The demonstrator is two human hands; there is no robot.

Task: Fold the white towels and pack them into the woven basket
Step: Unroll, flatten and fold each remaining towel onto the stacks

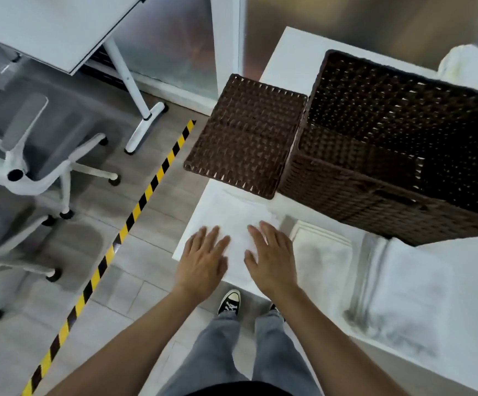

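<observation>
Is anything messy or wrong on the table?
Mostly tidy. One thing looks odd: the basket lid lies beside the basket and sticks out past the table edge, over the floor, so it might slip off. The left hand and right hand lie flat on a towel.

Two bare hands, the left hand [202,260] and the right hand [272,258], show at lower centre. One open dark brown woven basket [398,155] fills the upper right, with one flat dark brown woven lid [246,135] left of it. Four white towels: one flat towel [237,215] under the hands, one small folded towel [322,250], one large folded towel [403,292], one bunched towel [466,67]. Two grey office chairs [32,155], one black sneaker [229,302].
</observation>
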